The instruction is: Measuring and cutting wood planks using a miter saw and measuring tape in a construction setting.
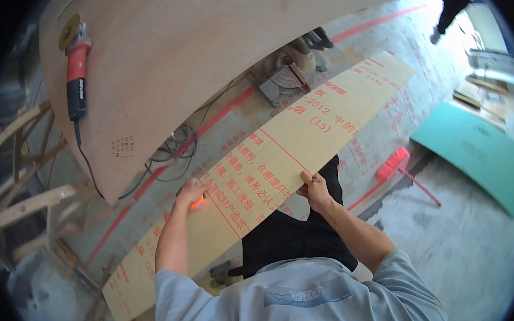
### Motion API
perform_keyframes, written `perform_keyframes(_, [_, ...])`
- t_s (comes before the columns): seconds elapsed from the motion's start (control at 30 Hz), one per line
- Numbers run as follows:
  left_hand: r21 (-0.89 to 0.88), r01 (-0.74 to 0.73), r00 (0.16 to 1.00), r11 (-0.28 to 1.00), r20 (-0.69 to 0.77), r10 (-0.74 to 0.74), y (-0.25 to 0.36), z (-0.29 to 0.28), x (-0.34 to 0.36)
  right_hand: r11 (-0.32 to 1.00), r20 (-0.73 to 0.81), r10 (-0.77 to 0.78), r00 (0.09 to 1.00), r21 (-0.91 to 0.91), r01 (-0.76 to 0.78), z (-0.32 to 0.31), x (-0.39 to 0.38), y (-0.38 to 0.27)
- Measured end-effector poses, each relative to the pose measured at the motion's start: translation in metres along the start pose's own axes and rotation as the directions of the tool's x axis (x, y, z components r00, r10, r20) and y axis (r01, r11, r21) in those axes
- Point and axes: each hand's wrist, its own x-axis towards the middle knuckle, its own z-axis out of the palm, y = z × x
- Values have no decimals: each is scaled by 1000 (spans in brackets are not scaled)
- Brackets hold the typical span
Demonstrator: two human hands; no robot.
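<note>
I hold a long pale yellow board with red printing, which lies diagonally across the view in front of my body. My left hand is closed at the board's upper-left edge, with a small bright orange object in it, too hidden to identify. My right hand grips the opposite edge, thumb on the top face. Beside the board, a large curved light wooden panel bears a red-and-black angle grinder with its cord hanging down.
Wooden frames stand at left. A machine and coiled cables sit beneath the panel. At right lie a green board, a pink broom and timber offcuts. A dark-clad person's leg shows at top right.
</note>
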Motion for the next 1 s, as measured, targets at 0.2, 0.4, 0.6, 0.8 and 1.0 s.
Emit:
perform_keyframes(0.2, [-30,64,994,998,-89,-67,60,64,78,1000,75,4,997,29,-7,-81,92,-11])
perform_keyframes(0.4, [2,76,944,997,-321,-72,97,104,163,995,178,50,983,-88,-35,-141,202,-15])
perform_keyframes(0.6, [-50,127,902,991,-409,-136,77,108,244,964,128,231,964,-167,-209,-142,301,72])
perform_keyframes(0.8, [-95,-8,841,995,-539,-45,11,121,326,966,166,251,954,-108,-236,-115,376,123])
perform_keyframes(1.0, [-134,8,831,991,-550,-81,-26,96,380,950,248,303,920,-147,-274,-67,433,135])
